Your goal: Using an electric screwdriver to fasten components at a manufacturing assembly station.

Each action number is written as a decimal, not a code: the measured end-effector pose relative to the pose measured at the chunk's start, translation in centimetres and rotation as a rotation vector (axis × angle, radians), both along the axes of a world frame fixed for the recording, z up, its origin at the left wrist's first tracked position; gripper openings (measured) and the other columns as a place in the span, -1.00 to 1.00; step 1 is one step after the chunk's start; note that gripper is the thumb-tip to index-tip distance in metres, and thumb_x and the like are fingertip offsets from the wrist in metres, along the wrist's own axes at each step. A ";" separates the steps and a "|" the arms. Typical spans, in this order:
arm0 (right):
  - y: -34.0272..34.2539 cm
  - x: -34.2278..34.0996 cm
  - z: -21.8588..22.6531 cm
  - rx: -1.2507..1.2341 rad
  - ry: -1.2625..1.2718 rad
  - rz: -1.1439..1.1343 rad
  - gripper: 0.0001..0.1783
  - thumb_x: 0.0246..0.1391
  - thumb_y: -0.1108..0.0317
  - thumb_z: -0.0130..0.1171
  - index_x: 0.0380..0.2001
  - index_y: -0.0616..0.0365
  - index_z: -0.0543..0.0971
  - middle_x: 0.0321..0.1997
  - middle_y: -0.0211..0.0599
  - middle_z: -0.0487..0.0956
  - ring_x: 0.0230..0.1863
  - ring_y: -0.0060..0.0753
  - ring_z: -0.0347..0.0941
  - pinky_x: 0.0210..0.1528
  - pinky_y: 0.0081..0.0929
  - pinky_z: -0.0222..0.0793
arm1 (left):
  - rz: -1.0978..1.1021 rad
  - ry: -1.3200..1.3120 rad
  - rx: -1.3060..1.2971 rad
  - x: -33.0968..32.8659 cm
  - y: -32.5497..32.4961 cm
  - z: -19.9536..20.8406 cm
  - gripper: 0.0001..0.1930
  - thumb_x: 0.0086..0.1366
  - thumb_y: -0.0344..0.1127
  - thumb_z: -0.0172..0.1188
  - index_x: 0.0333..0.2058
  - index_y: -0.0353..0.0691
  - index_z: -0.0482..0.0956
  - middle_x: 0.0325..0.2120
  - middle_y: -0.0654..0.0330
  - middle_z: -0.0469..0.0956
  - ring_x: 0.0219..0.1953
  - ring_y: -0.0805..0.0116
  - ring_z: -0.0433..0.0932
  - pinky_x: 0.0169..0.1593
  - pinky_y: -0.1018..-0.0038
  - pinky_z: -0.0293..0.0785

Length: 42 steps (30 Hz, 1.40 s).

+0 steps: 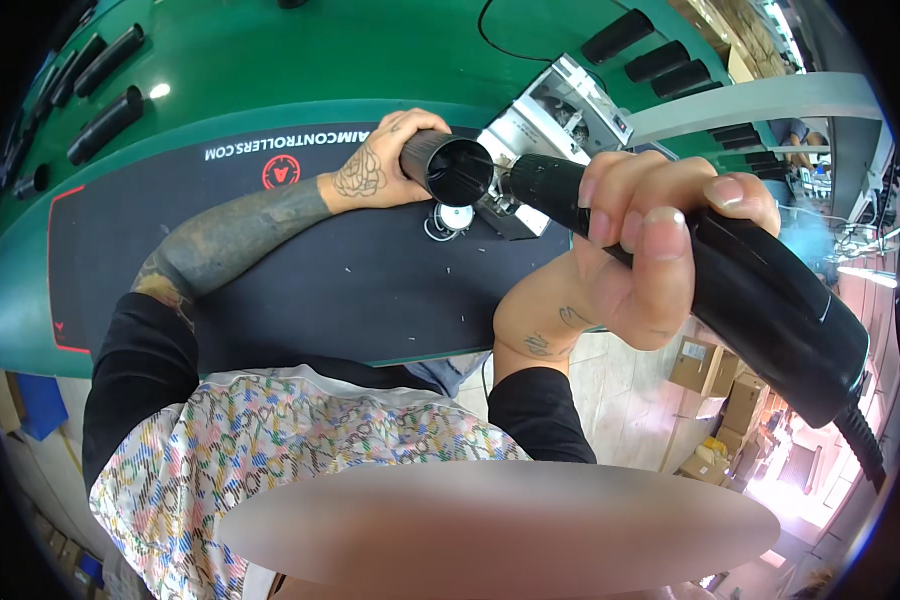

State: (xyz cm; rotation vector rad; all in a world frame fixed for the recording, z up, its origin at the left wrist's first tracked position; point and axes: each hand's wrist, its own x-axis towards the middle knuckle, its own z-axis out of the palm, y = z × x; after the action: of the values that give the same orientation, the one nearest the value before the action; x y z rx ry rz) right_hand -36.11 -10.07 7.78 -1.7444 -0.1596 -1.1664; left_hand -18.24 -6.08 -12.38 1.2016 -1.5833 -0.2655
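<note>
My left hand [378,165] is wrapped round a black hollow cylinder [422,160], whose open end faces right and toward me. A thick black electric screwdriver [780,310] is in my right hand [640,215], with its cord trailing off at the lower right. Its narrow tip points left at the rim of the cylinder; I cannot tell whether they touch. Just behind the tip stands a silver screw feeder [560,120] with a clear top. Below the cylinder's open end is a small white round part [454,218], partly covered.
A dark printed mat [320,290] with several tiny screws lies on the green table [300,65]. More black cylinders lie at the far left [106,125] and far right [616,36]. A grey frame bar [760,105] crosses at right. Cardboard boxes [698,365] stand on the floor.
</note>
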 end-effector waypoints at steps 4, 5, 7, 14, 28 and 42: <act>0.3 0.9 -0.6 -0.041 0.065 -0.204 -0.60 -0.08 0.57 -0.11 -0.08 0.20 0.21 -0.58 -0.20 0.34 -0.64 -0.39 0.25 -0.46 -0.22 0.29 | -0.018 0.034 0.040 0.4 -0.1 -0.8 -0.31 -0.24 -0.26 0.46 -0.07 -0.10 0.33 -0.18 0.21 0.43 -0.06 0.19 0.39 0.09 0.26 0.17; 0.3 1.2 -0.8 -0.040 0.065 -0.201 -0.60 -0.08 0.57 -0.11 -0.08 0.20 0.21 -0.58 -0.20 0.34 -0.64 -0.39 0.25 -0.46 -0.22 0.29 | -0.014 0.034 0.042 0.4 -0.1 -0.8 -0.31 -0.24 -0.26 0.46 -0.07 -0.10 0.33 -0.18 0.21 0.43 -0.06 0.19 0.39 0.09 0.26 0.17; 0.1 1.9 -0.9 -0.059 0.033 -0.235 -0.62 -0.10 0.59 -0.09 -0.13 0.22 0.21 -0.62 -0.20 0.34 -0.68 -0.42 0.23 -0.52 -0.28 0.28 | -0.026 0.048 0.073 0.3 -0.1 -0.6 -0.31 -0.24 -0.30 0.44 -0.06 -0.12 0.32 -0.16 0.18 0.42 -0.04 0.15 0.38 0.09 0.25 0.18; -1.3 2.8 -2.2 -0.116 0.050 -0.092 -0.60 -0.14 0.68 -0.12 -0.15 0.19 0.22 -0.66 -0.22 0.32 -0.71 -0.45 0.19 -0.58 -0.35 0.27 | -0.038 0.131 0.185 1.0 -0.2 -2.3 -0.28 -0.21 -0.35 0.38 0.00 -0.18 0.28 -0.07 0.10 0.36 0.03 0.07 0.31 0.10 0.25 0.22; -0.5 -5.0 1.1 0.024 -0.121 -0.143 -0.69 -0.06 0.42 0.04 -0.19 0.16 0.33 -0.63 -0.47 0.34 -0.69 -0.54 0.25 -0.32 -0.55 0.22 | 0.094 0.167 0.038 -0.1 -0.3 -0.4 -0.36 -0.15 -0.37 0.34 -0.03 -0.19 0.28 -0.12 0.07 0.30 -0.02 0.10 0.32 0.03 0.32 0.29; 0.1 -6.9 1.6 0.244 -0.457 0.381 -0.65 0.02 0.34 0.07 -0.10 0.14 0.32 -0.53 -0.52 0.35 -0.56 -0.59 0.32 -0.43 -0.53 0.22 | 0.058 0.146 -0.025 0.6 -0.8 -1.2 -0.45 -0.13 -0.45 0.40 -0.15 -0.26 0.30 -0.18 0.10 0.43 -0.13 0.29 0.49 -0.05 0.46 0.44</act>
State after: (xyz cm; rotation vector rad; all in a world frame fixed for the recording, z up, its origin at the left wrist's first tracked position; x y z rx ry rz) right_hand -42.98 -9.96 9.38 -1.1516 -0.5741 -1.2213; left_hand -17.62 -6.87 -13.53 1.1797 -1.4201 -0.2883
